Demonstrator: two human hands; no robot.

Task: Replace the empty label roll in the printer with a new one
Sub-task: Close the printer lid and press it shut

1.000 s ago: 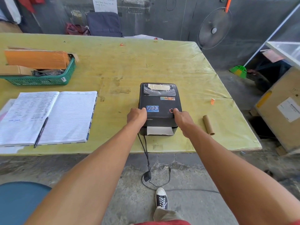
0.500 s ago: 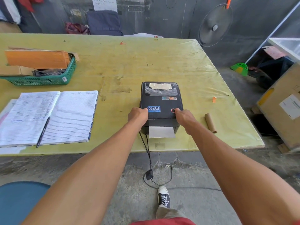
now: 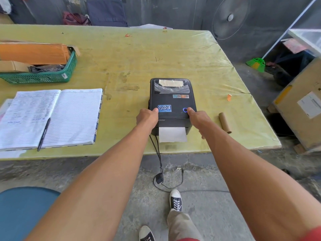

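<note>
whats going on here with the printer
A person stands at a yellow-green table with both hands on a black label printer. The left hand grips its front left corner and the right hand its front right, thumb by the lit blue button. The lid is closed and white label paper sticks out of the front slot. An empty cardboard core lies on the table to the right.

Printer (image 3: 172,100) on table (image 3: 173,54) near edge; notebook (image 3: 52,117) left, empty core (image 3: 225,122) right
</note>
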